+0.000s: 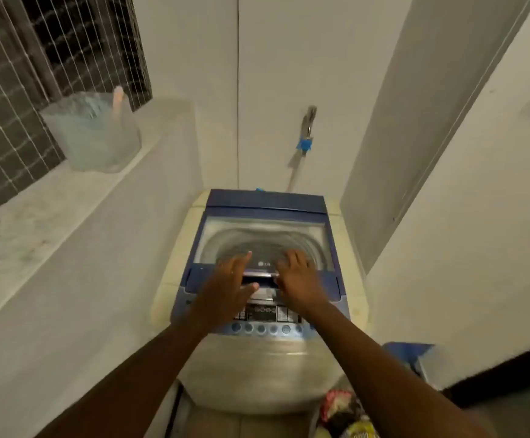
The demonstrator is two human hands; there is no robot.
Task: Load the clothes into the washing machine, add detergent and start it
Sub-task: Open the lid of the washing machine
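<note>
A top-loading washing machine [251, 368] with a cream body stands in a narrow corner. Its blue lid [267, 203] with a clear window is down, and the drum shows through it. My left hand [229, 282] and my right hand [298, 276] rest at the lid's front edge, either side of the silver handle [259, 274]. Fingers of both hands are spread over the lid, holding nothing. Below the hands lies the control panel [267, 327] with a row of round blue buttons. A pile of clothes [342, 412] lies on the floor at the lower right.
A clear plastic container [93, 134] stands on the ledge at the left, before a netted window. A tap [309, 121] with a hose is on the wall behind the machine. A blue bin [415, 358] sits right of the machine, against the wall.
</note>
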